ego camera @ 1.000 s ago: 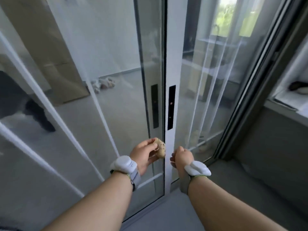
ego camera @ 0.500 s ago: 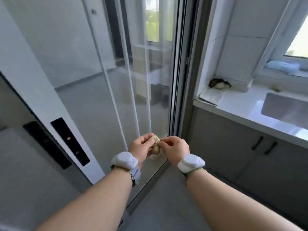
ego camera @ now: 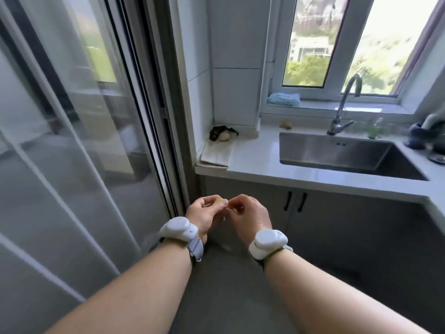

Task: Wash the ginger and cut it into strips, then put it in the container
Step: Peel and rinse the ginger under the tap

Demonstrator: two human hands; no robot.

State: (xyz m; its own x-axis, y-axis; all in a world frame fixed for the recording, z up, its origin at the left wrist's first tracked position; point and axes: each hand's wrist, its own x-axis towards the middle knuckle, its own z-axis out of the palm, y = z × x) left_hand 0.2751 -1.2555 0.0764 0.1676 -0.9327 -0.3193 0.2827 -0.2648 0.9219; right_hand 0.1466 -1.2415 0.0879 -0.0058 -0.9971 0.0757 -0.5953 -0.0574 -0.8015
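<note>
Ginger (ego camera: 218,201): small pale-yellow piece, mostly hidden, pinched in fingertips of left hand (ego camera: 204,214), held in the air low in front of the cabinet doors (ego camera: 295,203). Right hand (ego camera: 248,212) just beside it, fingers curled toward the ginger; can't tell if it's actually touching or holding any. White bands on both wrists. Sink (ego camera: 337,153), steel, set in white counter (ego camera: 252,162) up and to the right, well apart from hands; nothing visible in the basin. Faucet (ego camera: 342,109) behind it. Dark bag w/ something pale (ego camera: 222,134) in counter's left corner on a folded cloth. Blue cloth (ego camera: 284,98) on windowsill. Glass sliding door (ego camera: 79,141) on left.
</note>
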